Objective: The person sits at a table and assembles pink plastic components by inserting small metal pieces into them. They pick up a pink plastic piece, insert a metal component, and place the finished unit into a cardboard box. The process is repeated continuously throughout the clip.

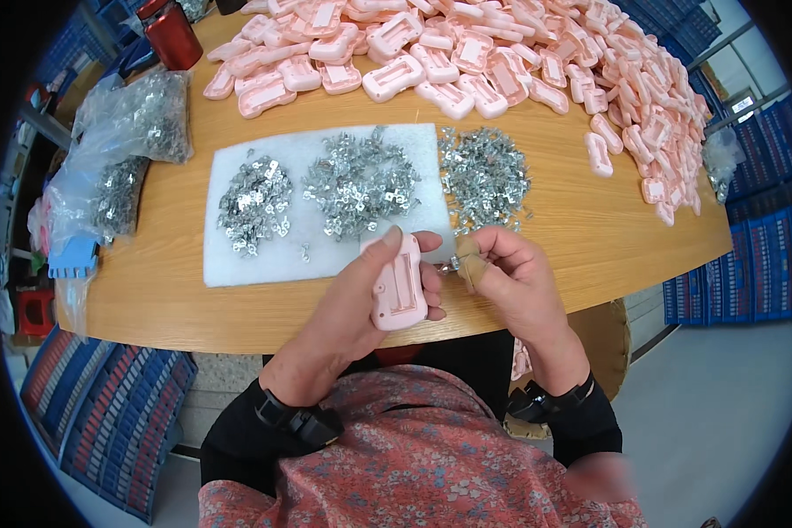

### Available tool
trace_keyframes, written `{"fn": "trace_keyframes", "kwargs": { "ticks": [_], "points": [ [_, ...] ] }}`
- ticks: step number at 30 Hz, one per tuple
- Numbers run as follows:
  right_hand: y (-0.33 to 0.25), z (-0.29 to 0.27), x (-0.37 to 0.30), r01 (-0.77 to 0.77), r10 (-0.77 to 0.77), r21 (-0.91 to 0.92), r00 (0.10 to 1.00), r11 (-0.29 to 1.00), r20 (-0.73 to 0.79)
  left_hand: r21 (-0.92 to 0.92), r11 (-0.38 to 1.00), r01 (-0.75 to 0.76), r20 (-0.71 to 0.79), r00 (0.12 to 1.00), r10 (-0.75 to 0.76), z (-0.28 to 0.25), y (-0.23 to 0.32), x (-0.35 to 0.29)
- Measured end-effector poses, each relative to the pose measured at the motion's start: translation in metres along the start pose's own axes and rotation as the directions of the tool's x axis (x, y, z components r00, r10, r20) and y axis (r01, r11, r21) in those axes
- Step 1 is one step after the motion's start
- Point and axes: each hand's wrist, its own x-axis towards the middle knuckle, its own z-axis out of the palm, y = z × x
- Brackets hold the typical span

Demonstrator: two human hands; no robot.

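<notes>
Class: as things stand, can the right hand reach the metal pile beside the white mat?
Probably yes: the right hand is near the metal pile, nothing visible between them, though it pinches a small metal piece.

We're in a small-parts assembly workshop, judging by the bench [581, 242] heaped with pink shells [506, 77], three piles of metal clips [361, 183], clear bags [158, 123] of metal bits, and blue trays [119, 414] around it.

- Single view: head-worn fisheye, left unit of a side-by-side pair.
- Looks down and forward over wearer's torso [405, 458] at hands [526, 290] and surface [167, 286].
- Range close: hands near frame centre; field wide, straight edges bowed toward dark rim.
</notes>
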Motion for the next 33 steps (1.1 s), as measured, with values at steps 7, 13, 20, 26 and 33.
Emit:
{"fn": "trace_keyframes", "kwargs": {
  "ticks": [7, 13, 20, 26, 33],
  "points": [
    [-0.001, 0.003, -0.001, -0.038, 0.038, 0.007, 0.999, 0.999, -0.008, -0.05, 0.992, -0.118, 0.012, 0.993, 0.118, -0.004, 0.001, 0.009],
    [0.007, 0.0, 0.002, -0.051, 0.054, 0.156, 0.998, 0.986, -0.016, 0.114, 0.941, -0.32, -0.02, 0.946, 0.324, 0.002, 0.007, 0.01],
    [-0.002, 0.023, 0.003, -0.226, 0.238, 0.373, 0.971, 0.9, 0.015, 0.294, 0.826, -0.482, 0.051, 0.87, 0.49, 0.011, 0.005, 0.013],
    [0.004, 0.008, 0.014, -0.233, 0.198, 0.392, 0.972, 0.89, 0.128, 0.327, 0.833, -0.445, 0.116, 0.894, 0.432, -0.005, 0.003, 0.005],
    [-0.009, 0.0, 0.015, -0.186, 0.179, 0.039, 0.975, 0.982, 0.133, 0.289, 0.957, -0.014, 0.083, 0.996, -0.01, -0.001, 0.037, -0.021]
  ]
}}
